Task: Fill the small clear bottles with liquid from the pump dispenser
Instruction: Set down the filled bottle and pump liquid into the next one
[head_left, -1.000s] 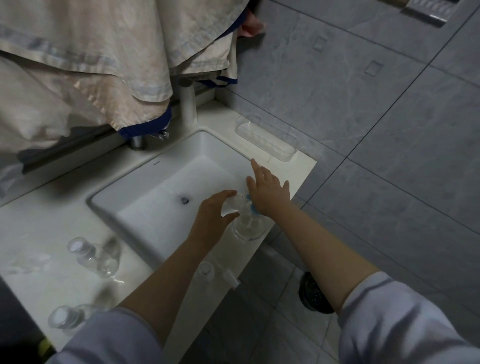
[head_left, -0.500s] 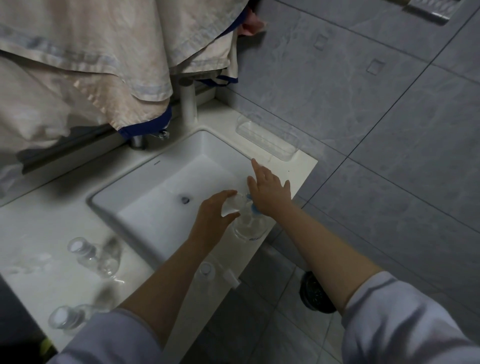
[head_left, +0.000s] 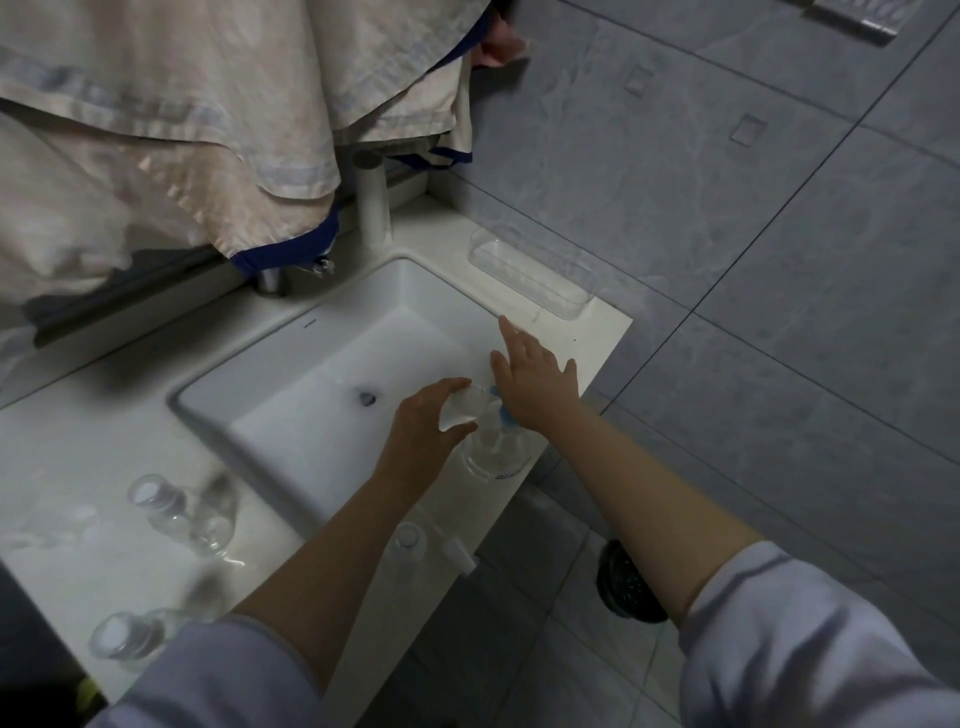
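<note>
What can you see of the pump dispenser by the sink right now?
The pump dispenser is a clear, rounded bottle standing upright on the counter's front edge, right of the basin, with small blue print low on its wall. Its blue pump top is mostly hidden under the right hand, which presses it with straight fingers. The left hand holds a small clear bottle against its spout.

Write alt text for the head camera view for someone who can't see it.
Over a white sink, the left hand holds a small clear bottle at the spout of a pump dispenser, while the right hand presses the pump with straight fingers. More clear bottles stand on the counter to the left.
</note>
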